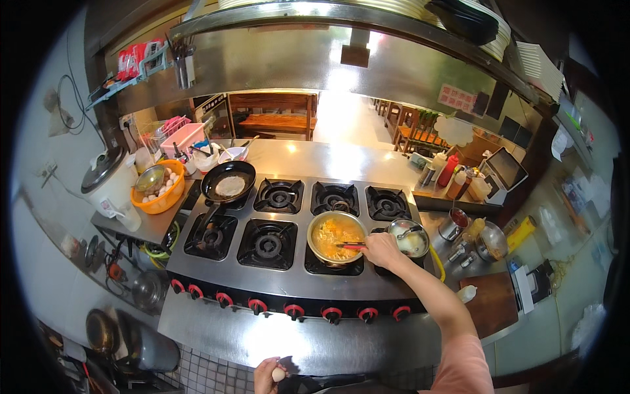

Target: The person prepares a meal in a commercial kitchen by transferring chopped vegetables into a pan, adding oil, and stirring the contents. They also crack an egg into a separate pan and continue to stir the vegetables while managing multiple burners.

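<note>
My right hand [385, 251] grips a red-and-black utensil [350, 245], probably chopsticks or tongs, whose tips reach into a metal pot [311, 246]. Noodles [334, 231] in orange broth fill that pot, which sits on a front burner of the gas range. Low in the picture, my left hand [266, 375] holds an egg [278, 375] near the range's front edge. Just behind my right hand stands a smaller metal pot [427, 246] with a ladle and pale contents. A black frying pan [250, 170] with a round, pale patty [230, 186] rests on the back left burner.
An orange basket [165, 206] of eggs with a strainer stands at the left. Sauce bottles [448, 171] line the right rear counter. A cutting board [489, 303] and a metal bowl [491, 241] lie at the right. Red-ringed knobs [294, 311] run along the range front. Overhead is a metal shelf [305, 17].
</note>
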